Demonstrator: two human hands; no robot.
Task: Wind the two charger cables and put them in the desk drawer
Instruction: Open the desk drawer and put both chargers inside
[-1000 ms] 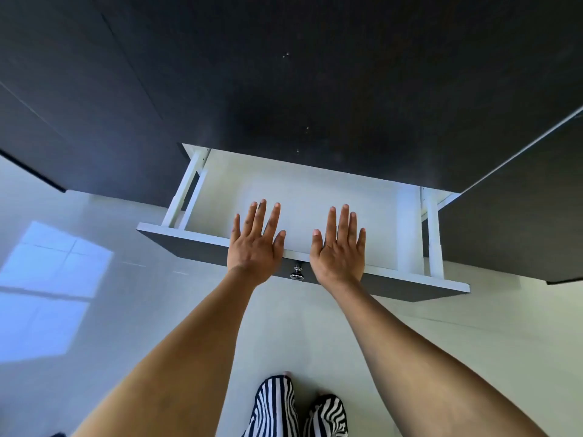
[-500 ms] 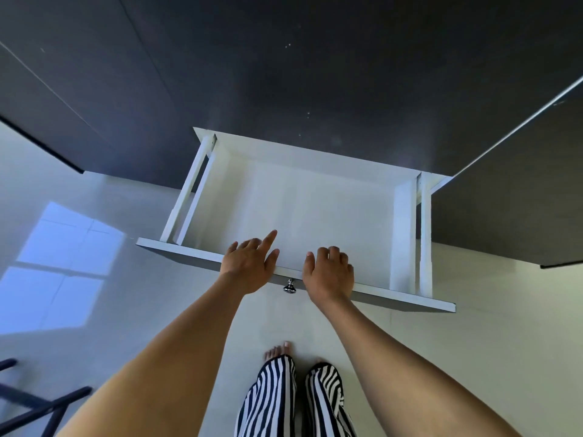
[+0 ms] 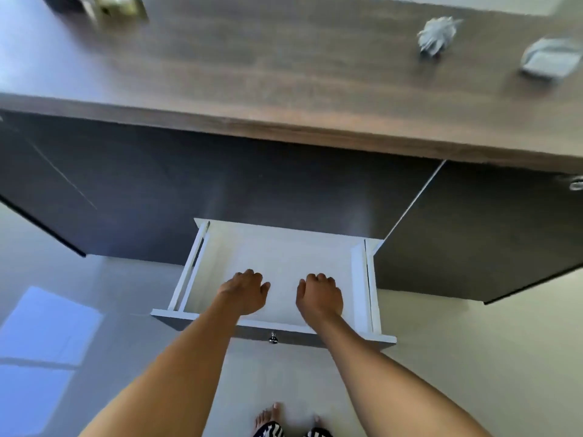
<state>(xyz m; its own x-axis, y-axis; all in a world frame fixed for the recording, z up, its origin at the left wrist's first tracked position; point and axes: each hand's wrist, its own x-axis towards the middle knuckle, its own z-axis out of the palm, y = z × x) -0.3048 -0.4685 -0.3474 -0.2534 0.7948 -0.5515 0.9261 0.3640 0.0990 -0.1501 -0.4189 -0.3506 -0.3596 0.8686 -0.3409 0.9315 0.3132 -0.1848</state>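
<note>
The white desk drawer (image 3: 358, 279) stands pulled out below the dark desk front, and its bottom looks bare. My left hand (image 3: 244, 293) and my right hand (image 3: 320, 298) hover side by side over the drawer's front part, fingers loosely curled downward, holding nothing. On the brown desktop (image 3: 252, 74) at the far right lie two blurred pale things: a whitish tangled bundle (image 3: 437, 36) and a flat grey-white coil-like bundle (image 3: 550, 61). Whether they are the charger cables I cannot tell.
A small metal knob (image 3: 273, 338) sits on the drawer front. Blurred items (image 3: 120, 6) stand at the desktop's far left. Another handle (image 3: 577, 184) shows on the right cabinet front. My bare feet (image 3: 268, 417) stand on the pale floor below the drawer.
The view has tilted up, so the desktop now shows. My fingers went from flat over the drawer front to curled, and both hands now sit further in over the drawer.
</note>
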